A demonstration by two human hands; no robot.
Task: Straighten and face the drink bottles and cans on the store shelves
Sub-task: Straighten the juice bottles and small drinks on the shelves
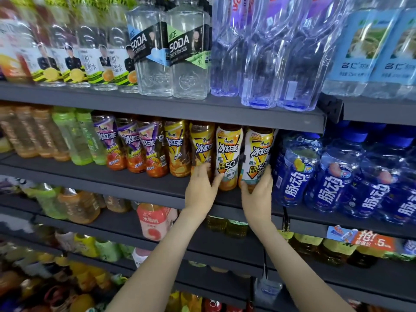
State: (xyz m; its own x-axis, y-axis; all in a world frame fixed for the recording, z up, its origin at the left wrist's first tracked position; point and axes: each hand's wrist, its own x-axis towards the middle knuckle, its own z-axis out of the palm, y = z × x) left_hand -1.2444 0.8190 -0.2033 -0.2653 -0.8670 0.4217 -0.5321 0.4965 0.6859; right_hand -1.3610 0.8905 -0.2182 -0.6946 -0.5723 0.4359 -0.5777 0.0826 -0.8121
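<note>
Two white-and-yellow iced tea bottles stand side by side on the second shelf (135, 176). My left hand (201, 190) grips the base of the left one (228, 152), thumb on its front, fingers reaching behind it. My right hand (258, 194) wraps the base of the right one (258, 152), thumb on its left side. Both labels face outward. To their left stand yellow iced tea bottles (180, 147) and purple-labelled ones (132, 145).
Blue-labelled drink bottles (333, 176) crowd the shelf just right of my right hand. Above, clear soda bottles (173, 52) and large water bottles (270, 52) overhang the shelf edge. Lower shelves hold juice and tea bottles, with an orange price tag (373, 240).
</note>
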